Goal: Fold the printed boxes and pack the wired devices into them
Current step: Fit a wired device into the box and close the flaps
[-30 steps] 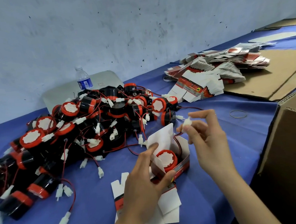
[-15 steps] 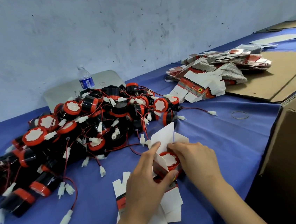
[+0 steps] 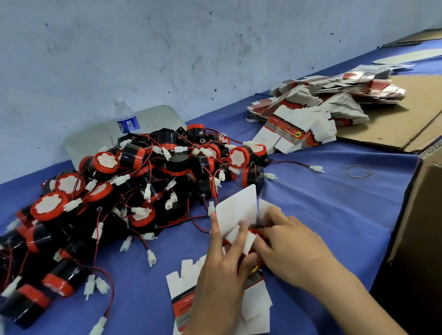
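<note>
The left hand grips the printed box from its near side, index finger straight up along the tall white lid flap, thumb wrapped round the front. The right hand meets it from the other side, fingers curled over the side flaps and pressing them inward; the device inside is almost hidden, only a sliver of red showing. Likely risks: a wire or white connector caught under a flap would stop it from seating, and hard pressing could crease the thin card. Beneath the left wrist lie flat box blanks. Beyond the hands sprawls the pile of wired devices; far right of it, the stack of unfolded boxes, with a brown carton beside the right forearm
</note>
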Demonstrator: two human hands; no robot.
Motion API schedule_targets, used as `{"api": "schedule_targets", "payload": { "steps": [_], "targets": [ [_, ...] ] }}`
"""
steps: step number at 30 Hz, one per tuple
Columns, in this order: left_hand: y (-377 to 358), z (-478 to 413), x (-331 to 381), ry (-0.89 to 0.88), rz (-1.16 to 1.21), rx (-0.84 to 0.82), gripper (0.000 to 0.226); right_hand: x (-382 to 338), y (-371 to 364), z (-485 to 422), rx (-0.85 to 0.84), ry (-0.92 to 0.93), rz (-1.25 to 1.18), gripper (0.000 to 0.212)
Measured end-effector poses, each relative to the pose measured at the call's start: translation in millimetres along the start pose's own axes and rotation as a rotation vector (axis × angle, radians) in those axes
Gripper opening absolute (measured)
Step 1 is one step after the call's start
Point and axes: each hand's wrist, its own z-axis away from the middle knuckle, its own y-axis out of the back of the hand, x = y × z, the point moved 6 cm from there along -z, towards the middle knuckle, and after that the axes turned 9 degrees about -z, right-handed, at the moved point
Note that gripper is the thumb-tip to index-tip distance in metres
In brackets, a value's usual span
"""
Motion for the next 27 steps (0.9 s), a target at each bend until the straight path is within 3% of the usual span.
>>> {"api": "schedule_targets", "payload": {
  "steps": [3, 9, 14, 18, 20, 24, 27],
  "targets": [
    [4.6, -0.6, 1.1, 0.011, 0.069, 0.009, 0.046, 0.8, -2.6, -0.9, 0.124, 0.087, 0.084, 0.042],
    [8.2, -0.3, 1.9, -0.003, 0.031, 0.015, 0.049, 4.5, -10.6, 7.6, 0.382, 0.201, -0.316, 0.034],
    [13.6, 1.0, -1.3, -0.02, 0.004, 0.078, 0.045, 3.4, 3.3, 24.5, 0.679, 0.279, -0.278, 0.028],
    [15.8, 2.5, -4.9, -0.046, 0.02, 0.138, 0.039, -2.7, 3.5, 32.3, 0.692, 0.38, -0.228, 0.012],
    [14.7, 2.9, -7.1, -0.046, 0.028, 0.164, 0.035, 0.5, -3.5, 30.8, 0.623, 0.313, -0.232, 0.023],
    [19.2, 2.8, -1.8, -0.11, 0.072, 0.25, 0.015, 11.4, -8.9, 24.3, 0.537, 0.255, -0.486, 0.019],
    [28.3, 4.8, 4.6, -0.19, 0.011, 0.364, 0.008, 20.5, 5.1, 23.3, 0.647, 0.222, -0.663, 0.027]
  ]
}}
